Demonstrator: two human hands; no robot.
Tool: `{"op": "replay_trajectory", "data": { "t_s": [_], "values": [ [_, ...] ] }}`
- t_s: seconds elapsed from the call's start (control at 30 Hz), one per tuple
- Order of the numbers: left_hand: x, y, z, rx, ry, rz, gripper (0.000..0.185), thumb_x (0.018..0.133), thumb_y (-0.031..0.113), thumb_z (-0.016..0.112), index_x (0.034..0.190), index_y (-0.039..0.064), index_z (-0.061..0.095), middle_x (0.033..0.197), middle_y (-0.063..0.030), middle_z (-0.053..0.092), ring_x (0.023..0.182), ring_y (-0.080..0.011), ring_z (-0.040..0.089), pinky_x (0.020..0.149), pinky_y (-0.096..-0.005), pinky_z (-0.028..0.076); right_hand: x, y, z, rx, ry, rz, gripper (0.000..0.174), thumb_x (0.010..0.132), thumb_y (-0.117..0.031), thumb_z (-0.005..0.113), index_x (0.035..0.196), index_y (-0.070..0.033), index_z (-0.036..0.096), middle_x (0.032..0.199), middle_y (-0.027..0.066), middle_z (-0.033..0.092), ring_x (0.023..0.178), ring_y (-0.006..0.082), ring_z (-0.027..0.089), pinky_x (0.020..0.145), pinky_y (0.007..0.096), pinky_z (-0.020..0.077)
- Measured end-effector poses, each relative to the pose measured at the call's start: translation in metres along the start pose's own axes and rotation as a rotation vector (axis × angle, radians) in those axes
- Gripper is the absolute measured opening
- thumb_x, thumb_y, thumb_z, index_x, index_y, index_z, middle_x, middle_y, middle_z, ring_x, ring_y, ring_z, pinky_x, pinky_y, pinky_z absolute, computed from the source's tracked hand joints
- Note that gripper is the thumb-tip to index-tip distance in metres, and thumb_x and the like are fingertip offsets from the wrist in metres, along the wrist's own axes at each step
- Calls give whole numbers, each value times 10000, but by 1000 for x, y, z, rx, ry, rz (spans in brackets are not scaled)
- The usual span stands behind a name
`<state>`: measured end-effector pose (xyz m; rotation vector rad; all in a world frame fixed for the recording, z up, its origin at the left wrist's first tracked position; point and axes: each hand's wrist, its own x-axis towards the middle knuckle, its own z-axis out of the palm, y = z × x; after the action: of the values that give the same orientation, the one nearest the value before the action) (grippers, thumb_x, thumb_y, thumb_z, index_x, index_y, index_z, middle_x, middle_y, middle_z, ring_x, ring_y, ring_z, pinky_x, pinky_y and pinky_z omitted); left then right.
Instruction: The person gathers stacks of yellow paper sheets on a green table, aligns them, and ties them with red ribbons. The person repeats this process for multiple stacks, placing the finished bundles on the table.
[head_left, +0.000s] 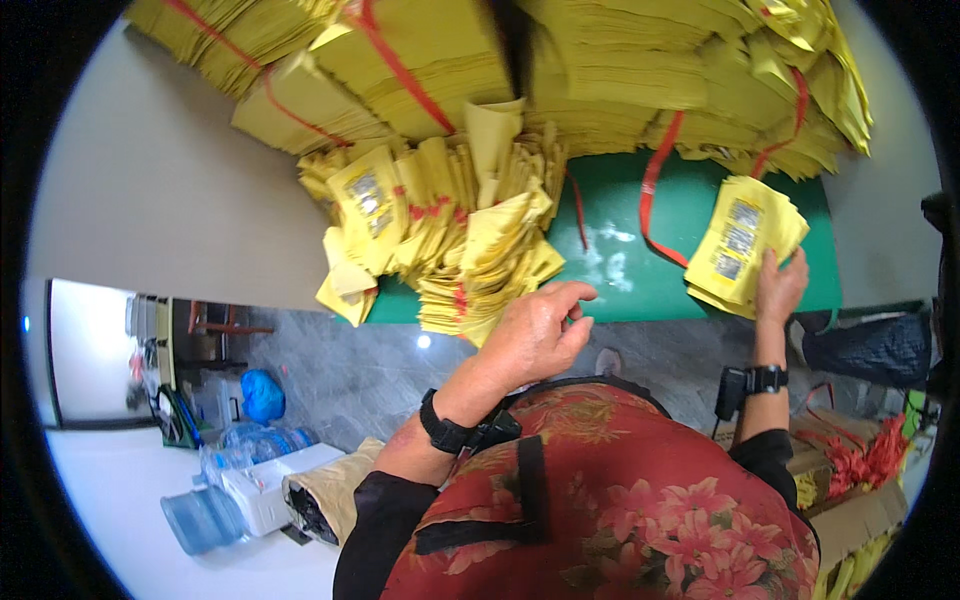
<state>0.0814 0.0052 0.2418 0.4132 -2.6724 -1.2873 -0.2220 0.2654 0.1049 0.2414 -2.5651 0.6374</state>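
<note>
My right hand grips the lower right edge of a stack of yellow printed papers at the right end of the green tabletop. Dark printed blocks show on its top sheet. My left hand is over the table's front edge, thumb and forefinger a little apart, with nothing seen between them. Just beyond it lies a fanned bundle of yellow papers. More bundles of yellow papers, some with red marks, are heaped behind and to the left. One rolled yellow sheet sticks up from the heap.
Tall piles of yellow paper line the table's far side. A red strap trails onto the tabletop. At lower left are a large water bottle and a blue plastic bag. A cardboard box stands at lower right beside red strips.
</note>
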Motion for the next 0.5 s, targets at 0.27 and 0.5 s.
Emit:
{"op": "replay_trajectory", "data": {
  "t_s": [0.27, 0.5],
  "values": [
    [-41, -36, -65, -82, 202, -192, 235, 882, 127, 612, 1089, 26, 659, 762, -126, 660, 674, -226, 640, 661, -333, 516, -39, -79, -26, 779, -300, 6, 318, 936, -117, 649, 1212, 31, 594, 989, 98, 667, 902, 159, 616, 820, 294, 494],
    [-56, -136, -131, 220, 507, -445, 379, 867, 294, 649, 1106, 1, 670, 919, -188, 707, 823, -287, 685, 751, -381, 538, -93, -134, -34, 987, -701, 128, 223, 946, -98, 638, 1136, 19, 632, 960, 4, 633, 858, 72, 562, 771, 222, 468]
  ]
}}
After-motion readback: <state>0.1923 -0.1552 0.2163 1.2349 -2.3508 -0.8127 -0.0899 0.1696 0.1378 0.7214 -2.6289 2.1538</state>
